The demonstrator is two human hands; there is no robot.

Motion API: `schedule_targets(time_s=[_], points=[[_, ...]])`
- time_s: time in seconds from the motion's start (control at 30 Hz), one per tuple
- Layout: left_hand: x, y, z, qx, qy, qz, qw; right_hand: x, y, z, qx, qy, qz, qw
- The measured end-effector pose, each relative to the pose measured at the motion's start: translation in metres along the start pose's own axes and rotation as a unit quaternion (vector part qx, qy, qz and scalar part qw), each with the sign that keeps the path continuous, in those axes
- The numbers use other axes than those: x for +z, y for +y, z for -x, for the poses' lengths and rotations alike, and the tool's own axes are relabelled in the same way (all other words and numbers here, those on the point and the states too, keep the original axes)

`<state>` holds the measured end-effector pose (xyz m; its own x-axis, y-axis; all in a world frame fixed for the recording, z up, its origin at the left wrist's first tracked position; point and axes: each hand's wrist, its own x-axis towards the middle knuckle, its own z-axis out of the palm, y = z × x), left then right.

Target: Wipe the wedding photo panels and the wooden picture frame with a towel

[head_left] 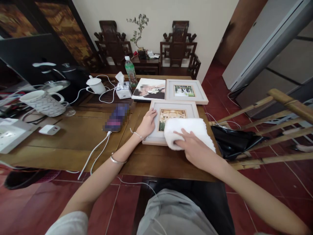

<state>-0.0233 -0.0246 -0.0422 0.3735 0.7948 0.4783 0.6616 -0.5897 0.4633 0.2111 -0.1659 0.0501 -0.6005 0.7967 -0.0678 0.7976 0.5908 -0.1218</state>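
Note:
A light wooden picture frame (173, 104) lies flat near the table's front edge, a photo behind its pale mat. My left hand (147, 124) grips the left side of this frame, fingers over its rim. In my right hand (189, 145) is a folded, fluffy white cloth (188, 125), pressed on the frame's lower right part and hiding some of the photo. Just behind lies a second light wooden frame (204, 94) with an outdoor photo. Left of that one is a white-edged picture panel (146, 81), its image partly blurred.
On the wooden table (80, 137) to the left are a phone (116, 117) on a white cable, a tissue box (124, 90), a green-labelled bottle (131, 71), a lidded cup (96, 85), a patterned mug (44, 102) and a power strip (12, 133). A bamboo rack (266, 130) stands right.

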Motion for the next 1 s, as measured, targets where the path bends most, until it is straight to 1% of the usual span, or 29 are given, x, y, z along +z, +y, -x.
schedule_targets(time_s=[0.1, 0.2, 0.23, 0.27, 0.33, 0.4, 0.47, 0.57, 0.67, 0.7, 0.77, 0.8, 0.87, 0.93, 1.0], points=[[-0.001, 0.000, 0.000, -0.002, -0.005, 0.002, 1.000, 0.014, 0.033, -0.031, 0.043, 0.073, 0.014, 0.996], [0.000, 0.001, 0.000, -0.007, -0.002, 0.001, 1.000, 0.014, 0.069, -0.064, 0.080, 0.161, 0.029, 0.983], [-0.001, 0.002, 0.000, -0.007, -0.002, 0.000, 1.000, 0.011, 0.079, -0.075, 0.089, 0.178, 0.035, 0.979], [-0.001, 0.002, 0.000, -0.007, -0.002, 0.000, 1.000, 0.009, 0.087, -0.084, 0.094, 0.183, 0.043, 0.978], [-0.001, 0.003, 0.000, -0.009, -0.005, 0.002, 1.000, 0.006, 0.095, -0.097, 0.091, 0.153, 0.066, 0.982], [-0.002, 0.005, 0.000, -0.013, -0.008, 0.001, 1.000, 0.006, 0.090, -0.100, 0.078, 0.105, 0.091, 0.987], [-0.003, 0.006, 0.000, -0.015, -0.009, -0.001, 1.000, 0.007, 0.076, -0.091, 0.068, 0.066, 0.110, 0.989], [-0.003, 0.008, -0.001, -0.014, -0.012, -0.005, 1.000, -0.001, 0.045, -0.060, 0.041, 0.011, 0.094, 0.995], [-0.004, 0.009, -0.001, -0.007, -0.025, -0.012, 1.000, -0.020, 0.012, -0.024, -0.028, -0.050, 0.026, 0.998], [-0.005, 0.009, -0.001, -0.005, -0.032, -0.014, 0.999, -0.026, 0.002, -0.015, -0.047, -0.061, 0.010, 0.997], [-0.006, 0.008, -0.001, 0.000, -0.046, -0.017, 0.999, -0.031, -0.015, -0.004, -0.080, -0.069, -0.007, 0.994], [-0.006, 0.007, 0.000, 0.003, -0.051, -0.019, 0.999, -0.030, -0.020, -0.003, -0.087, -0.063, -0.009, 0.994], [-0.005, 0.005, 0.000, 0.007, -0.054, -0.022, 0.998, -0.021, -0.024, -0.008, -0.082, -0.047, -0.010, 0.995], [-0.004, 0.004, 0.001, 0.010, -0.056, -0.022, 0.998, -0.008, -0.018, -0.022, -0.061, -0.026, -0.015, 0.998], [-0.003, 0.005, 0.001, 0.006, -0.055, -0.014, 0.998, 0.003, -0.003, -0.041, -0.035, -0.007, -0.019, 0.999]])
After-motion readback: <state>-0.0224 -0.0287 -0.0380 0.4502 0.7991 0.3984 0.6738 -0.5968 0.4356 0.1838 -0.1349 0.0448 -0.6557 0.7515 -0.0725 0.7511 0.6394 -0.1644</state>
